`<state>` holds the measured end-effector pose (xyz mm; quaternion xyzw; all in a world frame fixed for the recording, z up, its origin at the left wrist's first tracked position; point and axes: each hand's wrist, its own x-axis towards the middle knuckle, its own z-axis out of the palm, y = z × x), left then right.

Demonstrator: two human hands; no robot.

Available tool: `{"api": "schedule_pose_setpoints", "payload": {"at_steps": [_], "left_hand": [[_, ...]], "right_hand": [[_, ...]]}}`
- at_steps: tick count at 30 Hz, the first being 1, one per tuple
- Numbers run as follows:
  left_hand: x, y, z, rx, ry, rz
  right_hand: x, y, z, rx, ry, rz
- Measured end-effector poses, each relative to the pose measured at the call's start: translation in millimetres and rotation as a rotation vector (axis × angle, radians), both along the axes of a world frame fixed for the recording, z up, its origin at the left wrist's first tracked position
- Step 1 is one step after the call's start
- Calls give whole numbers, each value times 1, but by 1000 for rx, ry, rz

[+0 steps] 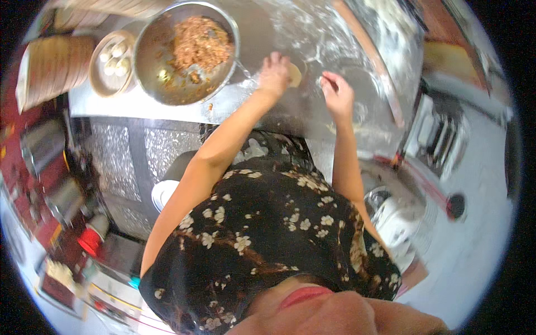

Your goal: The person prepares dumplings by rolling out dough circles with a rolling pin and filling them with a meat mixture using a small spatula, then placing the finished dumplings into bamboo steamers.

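Observation:
My left hand is over the metal worktop, its fingers at the edge of a round, pale dough wrapper. Motion blurs the hand, and it hides part of the wrapper. To the right, my right hand is raised with curled fingers. A small whitish spot shows at its fingertips, too blurred to name. Left of my left hand stands a large steel bowl of reddish-brown minced filling. Beside the bowl, a round bamboo steamer tray holds several white buns.
A wooden rolling pin lies across the floured right side of the worktop. Stacked steamer trays stand at far left. Below the worktop on the right is a large basin with a white item inside. Some filling lies near the front edge.

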<state>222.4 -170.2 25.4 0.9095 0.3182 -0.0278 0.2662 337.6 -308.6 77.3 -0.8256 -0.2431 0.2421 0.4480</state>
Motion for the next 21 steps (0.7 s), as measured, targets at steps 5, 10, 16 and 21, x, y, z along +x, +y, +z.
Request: {"api": "schedule_pose_setpoints", "payload": {"at_steps": [5, 10, 16, 21], "left_hand": [[5, 7, 2, -50, 292, -136], [-42, -25, -36, 349, -165, -156], [-94, -46, 24, -956, -528, 815], [-121, -49, 46, -1467, -1029, 1084]], "right_hand": [[-56, 74, 22, 240, -386, 381], [-99, 144, 31, -255, -665, 773], [-35, 156, 42, -199, -845, 825], [10, 161, 74, 105, -1088, 980]]}}
